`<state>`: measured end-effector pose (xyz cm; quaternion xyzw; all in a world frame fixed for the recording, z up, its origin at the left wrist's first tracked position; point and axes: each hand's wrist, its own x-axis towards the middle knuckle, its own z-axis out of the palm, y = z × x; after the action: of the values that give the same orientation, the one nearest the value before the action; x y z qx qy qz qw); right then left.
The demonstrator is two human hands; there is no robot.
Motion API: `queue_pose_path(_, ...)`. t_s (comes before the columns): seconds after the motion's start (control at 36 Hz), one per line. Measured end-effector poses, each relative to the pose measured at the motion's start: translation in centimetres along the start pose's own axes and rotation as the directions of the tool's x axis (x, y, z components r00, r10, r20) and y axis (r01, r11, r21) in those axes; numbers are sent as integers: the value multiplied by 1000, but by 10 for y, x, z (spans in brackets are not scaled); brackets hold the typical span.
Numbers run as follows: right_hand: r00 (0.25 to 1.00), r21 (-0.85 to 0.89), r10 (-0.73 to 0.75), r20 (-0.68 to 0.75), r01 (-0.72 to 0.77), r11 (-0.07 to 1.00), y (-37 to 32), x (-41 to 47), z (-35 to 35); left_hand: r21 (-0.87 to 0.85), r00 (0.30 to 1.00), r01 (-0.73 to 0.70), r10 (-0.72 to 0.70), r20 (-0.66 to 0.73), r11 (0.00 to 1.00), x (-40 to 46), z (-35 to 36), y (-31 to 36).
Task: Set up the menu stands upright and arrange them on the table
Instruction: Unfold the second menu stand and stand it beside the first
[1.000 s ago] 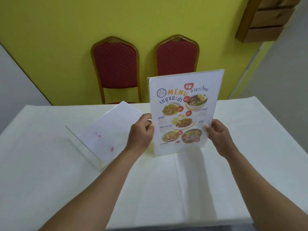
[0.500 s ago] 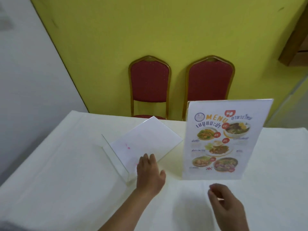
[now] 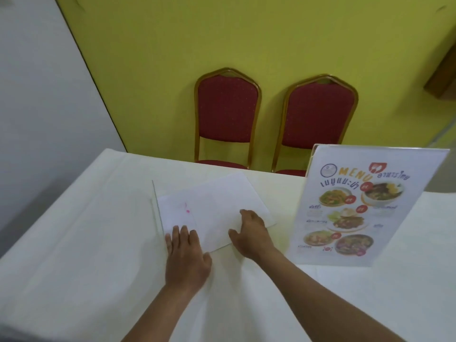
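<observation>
Here, the second menu stand [image 3: 214, 211] was seen lying flat on the white table [image 3: 74, 243], directly under and just ahead of both hands. Its long axis ran from the left hand [image 3: 186, 257] away toward the far right, past the right hand [image 3: 251, 234]. The left hand was laid open on the near corner; the right hand was spread on the near right edge, fingers loose, nothing yet gripped. The sheet looked pale and blank with small pink marks, a clear lip raised at its left. To the right of the right hand, the printed menu stand [image 3: 370, 206] was already stood upright.
</observation>
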<state>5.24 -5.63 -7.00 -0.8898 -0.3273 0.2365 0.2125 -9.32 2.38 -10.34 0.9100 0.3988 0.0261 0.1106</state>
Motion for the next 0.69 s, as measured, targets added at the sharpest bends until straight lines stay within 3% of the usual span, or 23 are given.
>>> queue_pose_path(0.11,986,-100,145,-76,-152,983,-2,25,5,-6,1000,-13,13,-4,1000,9,0,-32)
queue_pose_path(0.33,918,-142,331,-219,-366,920,-15,41,10,-80,983,-77,89,163,994,10,8,-60)
queue_pose_path(0.39,889,-115,392,-238,-426,897,-16,46,6,-38,984,-101,106,144,994,9,8,-62)
queue_pose_path(0.56,788,67,574,-224,-575,815,-25,62,-9,-177,989,-102,120,92,979,6,-2,-59)
queue_pose_path(0.61,771,132,607,-193,-593,794,-25,66,-12,-176,990,-112,124,63,978,6,-5,-57)
queue_pose_path(0.69,782,214,606,-147,-573,791,-22,69,-17,-176,984,-102,125,125,979,6,-10,-58)
